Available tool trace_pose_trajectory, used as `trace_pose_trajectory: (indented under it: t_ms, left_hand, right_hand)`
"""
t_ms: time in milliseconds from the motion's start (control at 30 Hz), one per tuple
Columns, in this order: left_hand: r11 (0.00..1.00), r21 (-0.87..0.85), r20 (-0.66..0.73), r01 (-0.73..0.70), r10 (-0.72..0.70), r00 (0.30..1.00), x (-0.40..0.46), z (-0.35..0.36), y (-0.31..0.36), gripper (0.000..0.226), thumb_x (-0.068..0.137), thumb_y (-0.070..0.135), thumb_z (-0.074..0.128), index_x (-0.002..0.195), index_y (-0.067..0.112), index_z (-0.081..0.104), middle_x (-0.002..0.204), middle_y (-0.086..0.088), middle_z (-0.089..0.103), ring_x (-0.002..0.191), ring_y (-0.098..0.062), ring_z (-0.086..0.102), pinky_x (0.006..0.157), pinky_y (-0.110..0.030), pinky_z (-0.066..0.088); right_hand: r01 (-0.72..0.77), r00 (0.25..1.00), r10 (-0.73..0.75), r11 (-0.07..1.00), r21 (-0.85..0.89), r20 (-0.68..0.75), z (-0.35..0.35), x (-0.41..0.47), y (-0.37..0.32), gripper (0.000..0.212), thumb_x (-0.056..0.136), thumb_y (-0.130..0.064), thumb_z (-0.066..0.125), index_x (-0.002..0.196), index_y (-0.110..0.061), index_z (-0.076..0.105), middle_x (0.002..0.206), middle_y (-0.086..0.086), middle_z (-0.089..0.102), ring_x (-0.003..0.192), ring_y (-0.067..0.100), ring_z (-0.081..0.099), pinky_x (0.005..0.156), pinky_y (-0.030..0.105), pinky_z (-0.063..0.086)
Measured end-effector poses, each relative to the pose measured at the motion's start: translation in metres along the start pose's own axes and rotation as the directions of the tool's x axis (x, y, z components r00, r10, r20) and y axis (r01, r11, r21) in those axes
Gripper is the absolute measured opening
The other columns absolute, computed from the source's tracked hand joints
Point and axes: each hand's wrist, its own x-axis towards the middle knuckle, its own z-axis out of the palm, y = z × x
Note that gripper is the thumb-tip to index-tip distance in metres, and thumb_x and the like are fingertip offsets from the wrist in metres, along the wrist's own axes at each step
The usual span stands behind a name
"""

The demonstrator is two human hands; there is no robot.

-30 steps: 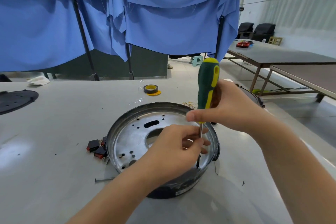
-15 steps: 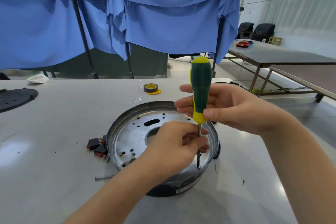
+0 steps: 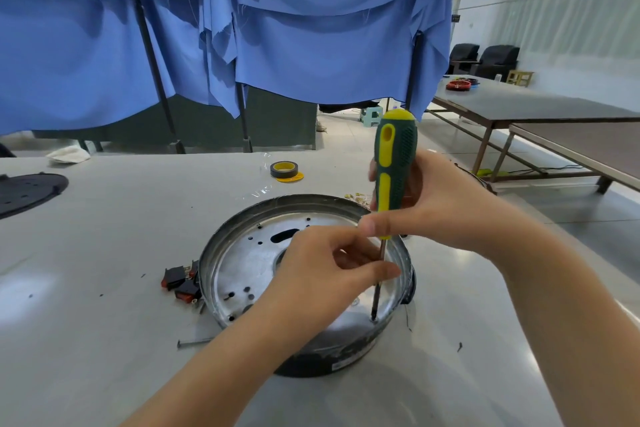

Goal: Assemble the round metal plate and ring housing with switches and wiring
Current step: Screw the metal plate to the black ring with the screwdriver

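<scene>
The round metal plate [image 3: 242,263] lies inside the ring housing [image 3: 346,355] on the grey table, in front of me. My right hand [image 3: 440,204] grips the green and yellow screwdriver [image 3: 394,163], which stands upright with its tip down at the plate's near right edge. My left hand [image 3: 329,270] reaches over the plate and pinches the screwdriver's shaft between thumb and fingers. Black and red switches [image 3: 181,282] lie on the table against the housing's left side. No wiring is visible.
A long screw [image 3: 194,343] lies left of my left forearm. A roll of tape [image 3: 284,170] sits behind the housing. A black perforated disc [image 3: 27,189] lies at far left. Small yellow bits [image 3: 356,197] lie at the housing's far rim. Blue curtains hang behind.
The screwdriver handle has turned in my right hand, its yellow stripe now facing me. My right fingers regripped lower on the handle. My left hand stays on the shaft.
</scene>
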Motion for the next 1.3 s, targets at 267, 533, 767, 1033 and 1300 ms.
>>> trace_pose_trajectory:
  t_ms: [267,533,767,1033,1300]
  left_hand:
    - [0.999,0.049,0.032,-0.013,0.011,0.999,0.000,-0.002,0.000,0.014,0.078,0.021,0.079,0.076,0.032,0.071,0.071,0.008,0.073,0.069,-0.017,0.072,0.074,-0.039,0.059]
    - [0.998,0.060,0.099,-0.022,0.016,0.995,-0.002,0.000,-0.003,0.024,0.090,0.009,0.064,0.083,0.031,0.068,0.081,0.013,0.073,0.073,-0.003,0.072,0.079,-0.024,0.058]
    - [0.997,0.076,0.088,-0.020,0.013,0.996,-0.001,-0.001,-0.002,0.021,0.091,0.012,0.062,0.084,0.031,0.069,0.081,0.011,0.074,0.076,-0.004,0.071,0.082,-0.027,0.058]
    - [0.999,0.049,0.017,0.015,-0.016,1.000,0.000,0.000,-0.001,0.016,0.073,0.021,0.083,0.074,0.032,0.071,0.071,0.008,0.073,0.069,-0.013,0.071,0.075,-0.035,0.059]
    - [0.992,0.117,0.103,-0.055,0.043,0.994,-0.001,0.002,-0.001,0.015,0.086,0.010,0.069,0.080,0.024,0.072,0.077,0.012,0.074,0.073,-0.002,0.071,0.082,-0.022,0.056]
  right_hand:
    - [-0.066,0.974,-0.009,0.945,0.320,0.227,-0.011,-0.006,0.004,0.044,0.078,-0.006,0.067,0.121,-0.011,0.056,0.111,0.008,0.071,0.105,0.022,0.067,0.082,0.024,0.054]
    - [0.022,0.978,-0.043,0.994,-0.105,-0.204,0.006,0.003,0.000,0.060,0.040,-0.052,0.081,0.084,-0.020,0.055,0.061,-0.012,0.053,0.057,0.003,0.052,0.058,0.018,0.050]
    - [-0.054,0.994,0.026,0.959,0.278,0.103,-0.012,-0.005,0.003,0.046,0.081,-0.010,0.066,0.125,-0.013,0.053,0.111,0.005,0.071,0.105,0.022,0.067,0.085,0.028,0.055]
    - [0.035,0.998,-0.031,0.997,0.065,-0.058,-0.008,-0.003,0.000,0.050,0.055,-0.029,0.078,0.102,-0.014,0.068,0.099,0.009,0.072,0.093,0.026,0.068,0.083,0.027,0.057]
    - [0.004,0.992,-0.013,0.997,-0.074,-0.128,-0.001,-0.003,-0.004,0.065,0.048,-0.041,0.082,0.100,-0.007,0.060,0.076,-0.006,0.068,0.076,0.018,0.068,0.075,0.036,0.059]
